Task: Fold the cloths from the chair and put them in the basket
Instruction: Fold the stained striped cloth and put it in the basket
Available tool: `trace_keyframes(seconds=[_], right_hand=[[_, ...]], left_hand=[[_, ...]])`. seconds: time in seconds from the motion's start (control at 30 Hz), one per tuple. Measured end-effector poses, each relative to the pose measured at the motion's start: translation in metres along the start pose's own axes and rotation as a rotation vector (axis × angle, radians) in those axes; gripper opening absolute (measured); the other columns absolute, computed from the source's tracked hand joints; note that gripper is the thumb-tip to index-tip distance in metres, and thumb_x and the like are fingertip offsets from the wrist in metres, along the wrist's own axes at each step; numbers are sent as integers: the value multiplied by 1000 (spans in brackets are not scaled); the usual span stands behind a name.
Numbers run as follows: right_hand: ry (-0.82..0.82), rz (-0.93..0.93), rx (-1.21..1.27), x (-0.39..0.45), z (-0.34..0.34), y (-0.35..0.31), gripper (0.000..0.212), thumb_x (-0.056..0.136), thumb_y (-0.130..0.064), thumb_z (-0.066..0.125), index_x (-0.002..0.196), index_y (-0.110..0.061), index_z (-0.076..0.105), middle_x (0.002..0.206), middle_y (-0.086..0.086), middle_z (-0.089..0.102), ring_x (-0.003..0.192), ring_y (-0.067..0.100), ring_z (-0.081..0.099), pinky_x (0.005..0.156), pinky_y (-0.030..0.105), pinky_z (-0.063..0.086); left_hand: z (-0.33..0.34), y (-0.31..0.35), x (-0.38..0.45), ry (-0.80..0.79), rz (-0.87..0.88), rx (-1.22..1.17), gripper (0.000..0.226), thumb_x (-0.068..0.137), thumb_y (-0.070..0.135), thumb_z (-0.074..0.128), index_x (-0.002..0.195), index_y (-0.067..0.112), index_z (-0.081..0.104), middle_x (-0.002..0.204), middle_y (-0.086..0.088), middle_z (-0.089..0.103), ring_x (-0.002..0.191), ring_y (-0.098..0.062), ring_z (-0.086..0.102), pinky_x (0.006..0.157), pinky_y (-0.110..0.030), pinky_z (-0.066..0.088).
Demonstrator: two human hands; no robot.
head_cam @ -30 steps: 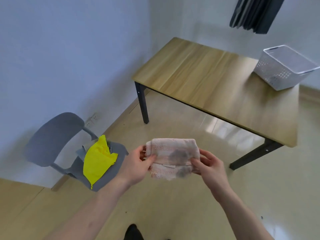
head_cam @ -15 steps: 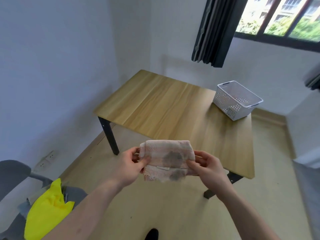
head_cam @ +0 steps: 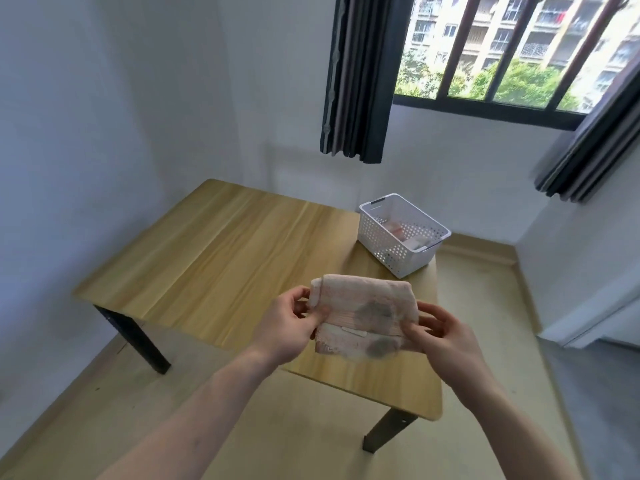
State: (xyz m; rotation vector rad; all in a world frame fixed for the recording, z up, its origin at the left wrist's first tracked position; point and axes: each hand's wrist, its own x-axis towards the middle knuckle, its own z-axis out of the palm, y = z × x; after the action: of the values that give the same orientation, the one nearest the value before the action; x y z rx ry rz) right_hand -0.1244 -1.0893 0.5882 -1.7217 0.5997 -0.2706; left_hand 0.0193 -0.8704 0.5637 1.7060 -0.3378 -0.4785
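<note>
- Both hands, left hand point(head_cam: 287, 325) and right hand point(head_cam: 441, 336), pinch my folded pink stained cloth point(head_cam: 360, 320) in the air above the wooden table point(head_cam: 221, 258).
- I judge this one ready to go in; the white perforated plastic basket point(head_cam: 391, 244) already holds folded cloths.

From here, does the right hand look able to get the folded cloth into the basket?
Probably yes. The right hand holds the pink cloth, and the white basket stands open-topped at the table's far corner, nothing between.
</note>
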Motion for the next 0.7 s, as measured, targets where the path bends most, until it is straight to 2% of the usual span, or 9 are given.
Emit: trace_keyframes(seconds=[0.13,0.23,0.3,0.37,0.43,0.5,0.57,0.7], right_hand=[[-69,-4,10,52,-62,11,29,91,-12,74,116,-27,72,95,-1,80,87,17,77,78,37,64],[-145,14,-14,95,-96,19,31,90,-6,73,114,-27,74,96,2,80,89,23,77,84,48,63],[-189,9,-28,121,-109,21,31,89,-6,73,109,-29,75,97,3,80,90,23,77,85,48,63],[-233,-6,-36,143,-115,20,31,89,-7,73,106,-31,76,96,3,79,89,21,77,82,42,63],[-266,-9,-27,164,-119,17,31,89,-5,73,106,-30,76,95,4,79,87,20,77,78,38,63],[-280,-5,-33,186,-119,16,32,88,-3,72,108,-28,75,95,5,79,87,21,77,77,39,64],[-280,-4,-33,209,-122,16,32,88,-3,72,109,-28,74,95,4,79,87,23,77,77,42,64],[-281,19,-63,249,-133,15,28,90,-11,73,110,-30,72,96,0,79,83,21,77,67,35,61]], left_hand=[[65,13,26,80,-39,-49,12,94,20,72,106,20,71,97,-4,78,92,-26,75,73,-33,61],[102,21,36,117,-73,-93,14,96,14,69,107,22,71,100,-1,78,95,-19,75,72,-23,58],[117,24,43,157,-102,-100,18,96,12,68,106,26,70,99,2,79,93,-14,75,71,-21,57],[124,24,54,204,-128,-110,18,96,13,69,109,26,71,101,2,79,95,-16,75,77,-27,60],[128,23,71,245,-137,-119,19,93,19,73,111,25,72,104,1,78,99,-20,74,88,-41,60],[129,25,90,267,-129,-101,31,81,36,77,111,26,73,106,1,78,100,-21,74,93,-49,58],[133,22,114,277,-132,-90,44,73,46,77,112,26,72,110,2,76,101,-20,73,93,-51,58],[148,16,165,288,-142,-95,33,88,27,77,117,26,63,117,1,70,103,-19,71,91,-46,59]])
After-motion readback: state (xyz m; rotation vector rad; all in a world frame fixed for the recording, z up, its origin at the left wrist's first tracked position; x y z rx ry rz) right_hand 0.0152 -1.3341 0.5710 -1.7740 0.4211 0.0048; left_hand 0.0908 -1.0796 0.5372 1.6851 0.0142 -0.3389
